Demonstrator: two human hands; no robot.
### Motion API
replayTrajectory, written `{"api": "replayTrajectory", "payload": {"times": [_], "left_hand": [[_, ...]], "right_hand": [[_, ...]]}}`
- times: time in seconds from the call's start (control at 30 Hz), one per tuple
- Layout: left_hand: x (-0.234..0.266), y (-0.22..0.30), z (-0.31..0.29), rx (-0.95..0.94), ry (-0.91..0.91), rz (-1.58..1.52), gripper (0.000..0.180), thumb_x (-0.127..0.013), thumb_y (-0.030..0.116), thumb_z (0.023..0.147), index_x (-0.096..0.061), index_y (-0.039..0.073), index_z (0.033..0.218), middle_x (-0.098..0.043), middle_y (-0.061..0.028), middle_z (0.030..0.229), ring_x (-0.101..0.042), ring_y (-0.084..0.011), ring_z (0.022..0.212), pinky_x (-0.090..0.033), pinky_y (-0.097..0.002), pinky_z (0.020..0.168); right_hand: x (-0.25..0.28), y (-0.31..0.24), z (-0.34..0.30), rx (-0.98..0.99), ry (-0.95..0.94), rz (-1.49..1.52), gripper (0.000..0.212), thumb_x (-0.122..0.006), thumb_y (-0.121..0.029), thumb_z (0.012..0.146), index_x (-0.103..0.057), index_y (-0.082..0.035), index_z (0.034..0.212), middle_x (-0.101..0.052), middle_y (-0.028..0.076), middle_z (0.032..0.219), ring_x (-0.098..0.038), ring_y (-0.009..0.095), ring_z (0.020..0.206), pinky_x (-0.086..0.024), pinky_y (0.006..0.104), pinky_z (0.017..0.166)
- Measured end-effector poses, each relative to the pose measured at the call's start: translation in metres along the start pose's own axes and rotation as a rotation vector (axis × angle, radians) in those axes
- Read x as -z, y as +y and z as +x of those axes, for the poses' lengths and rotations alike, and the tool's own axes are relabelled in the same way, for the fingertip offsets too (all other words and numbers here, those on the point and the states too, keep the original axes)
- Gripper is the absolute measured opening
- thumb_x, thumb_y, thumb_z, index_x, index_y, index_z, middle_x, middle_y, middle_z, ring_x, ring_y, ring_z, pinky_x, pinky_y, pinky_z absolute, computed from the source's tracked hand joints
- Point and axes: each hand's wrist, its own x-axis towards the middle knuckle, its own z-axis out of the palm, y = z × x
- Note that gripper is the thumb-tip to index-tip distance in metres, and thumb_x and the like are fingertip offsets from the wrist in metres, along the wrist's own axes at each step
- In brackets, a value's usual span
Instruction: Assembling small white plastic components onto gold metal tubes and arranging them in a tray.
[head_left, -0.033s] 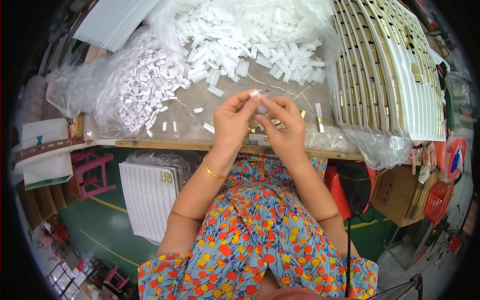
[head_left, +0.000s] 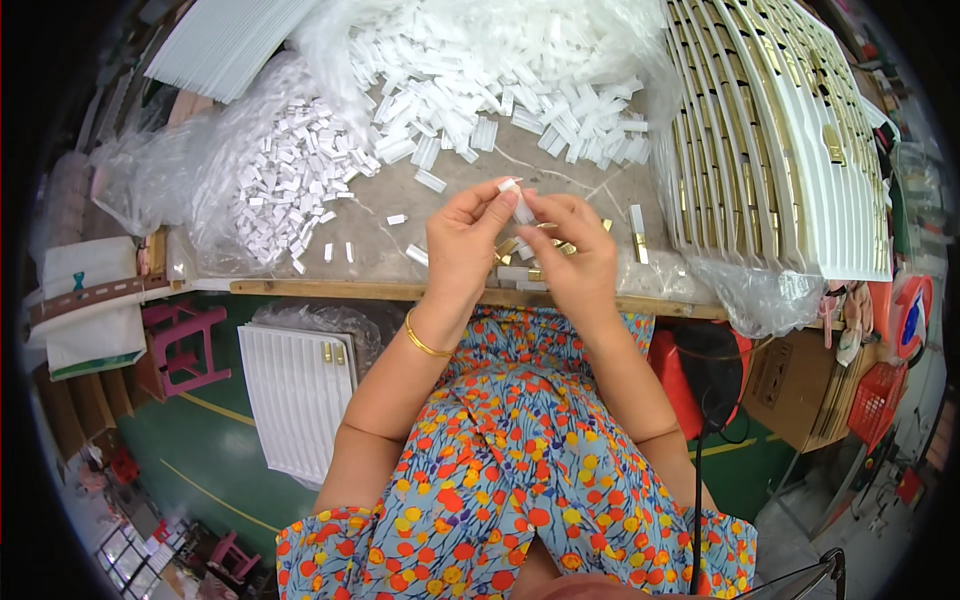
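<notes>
Small white plastic strip point(head_left: 519, 205) pinched at its tip between both hands above the bench point(head_left: 400, 290) edge | left hand point(head_left: 462, 245) fingers closed on it, as earlier | right hand point(head_left: 575, 255) fingers closed on it, also holding gold metal clips point(head_left: 510, 250) | hands unmoved | loose white plastic pieces point(head_left: 480, 100) heaped behind

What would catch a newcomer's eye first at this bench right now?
Most likely the big heap of small white plastic pieces spilling from clear bags across the far side of the grey worktable. At centre, the left hand and right hand pinch one small white piece between them, with gold-coloured metal clips just beneath. To the right lies a fanned stack of white trays edged with gold clips.
</notes>
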Motion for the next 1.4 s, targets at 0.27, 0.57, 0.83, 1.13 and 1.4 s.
{"api": "replayTrajectory", "payload": {"times": [0.27, 0.57, 0.83, 1.13, 1.4], "left_hand": [[0.007, 0.001, 0.002, 0.034, -0.004, -0.044, 0.023, -0.056, 0.009, 0.089, -0.060, -0.005, 0.105, -0.066, -0.0147, 0.098, -0.062, -0.0182, 0.092, -0.047, -0.0279, 0.083], [0.004, 0.004, 0.001, 0.095, -0.063, -0.015, 0.024, -0.054, 0.011, 0.090, -0.060, -0.006, 0.106, -0.066, -0.0154, 0.098, -0.061, -0.0167, 0.089, -0.048, -0.0277, 0.079], [0.002, 0.006, 0.001, 0.095, -0.093, -0.014, 0.024, -0.055, 0.011, 0.090, -0.060, -0.005, 0.107, -0.066, -0.0155, 0.096, -0.062, -0.0158, 0.087, -0.049, -0.0272, 0.077], [0.002, 0.000, -0.005, 0.040, -0.041, -0.053, 0.022, -0.055, 0.010, 0.089, -0.059, -0.006, 0.105, -0.066, -0.0167, 0.094, -0.063, -0.0179, 0.084, -0.051, -0.0293, 0.078], [0.015, 0.016, 0.004, 0.091, -0.235, -0.034, 0.016, -0.059, 0.004, 0.086, -0.061, -0.004, 0.100, -0.066, -0.0121, 0.091, -0.062, -0.0138, 0.083, -0.050, -0.0248, 0.072]], "right_hand": [[0.024, 0.014, 0.014, -0.612, -0.305, 0.577, 0.030, -0.058, -0.027, 0.089, -0.066, 0.000, 0.098, -0.066, 0.004, 0.086, -0.056, 0.008, 0.076, -0.045, 0.0233, 0.069], [0.019, 0.027, 0.014, -0.764, -0.522, 0.649, 0.031, -0.059, -0.026, 0.088, -0.066, 0.003, 0.094, -0.066, 0.008, 0.086, -0.059, 0.012, 0.077, -0.047, 0.0258, 0.071], [0.017, 0.022, 0.014, -0.739, -0.462, 0.637, 0.031, -0.063, -0.031, 0.085, -0.069, 0.000, 0.083, -0.064, 0.001, 0.073, -0.051, 0.006, 0.064, -0.040, 0.0207, 0.061], [0.007, -0.001, 0.002, -0.343, -0.290, 0.153, 0.028, -0.057, -0.022, 0.089, -0.061, 0.002, 0.075, -0.056, 0.009, 0.063, -0.050, 0.015, 0.056, -0.038, 0.0298, 0.051], [0.023, -0.005, 0.008, -0.039, -0.311, -0.174, 0.015, -0.059, -0.014, 0.083, -0.060, 0.000, 0.076, -0.055, 0.012, 0.067, -0.055, 0.031, 0.064, -0.043, 0.0385, 0.056]]}}
